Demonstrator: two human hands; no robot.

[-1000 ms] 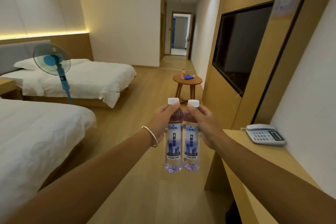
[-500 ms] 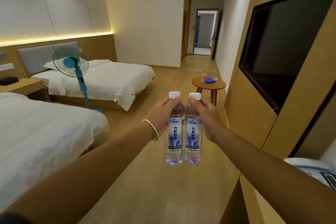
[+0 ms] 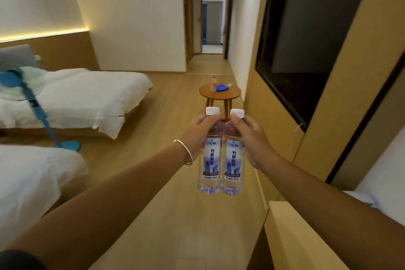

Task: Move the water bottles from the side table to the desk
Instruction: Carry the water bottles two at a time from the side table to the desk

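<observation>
- Two beds (image 3: 92, 92), far and near on the left, are soft and rectangular under rumpled white sheets.
- One flat black screen (image 3: 306, 39) sits set into the smooth wood-panelled wall on the right.
- One pale wooden desk (image 3: 295, 239) shows a square corner at near right.
- One blue standing fan (image 3: 28, 103) with a round base stands between the beds, blurred.
- One round wooden side table (image 3: 220, 94), far down the floor, bears a small orange-capped bottle (image 3: 213, 83) and a blue cloth (image 3: 221, 87).
- Two water bottles, clear plastic cylinders with white caps and blue-and-white labels, hang upright and touching in mid-air above the floor, well apart from the side table, left of the desk.
- The left hand (image 3: 197, 136), a metal bangle (image 3: 185, 152) at the wrist, curls its fingers round the left bottle (image 3: 211, 153) near the neck.
- The right hand (image 3: 252, 138) grips the right bottle (image 3: 233, 155) likewise.
</observation>
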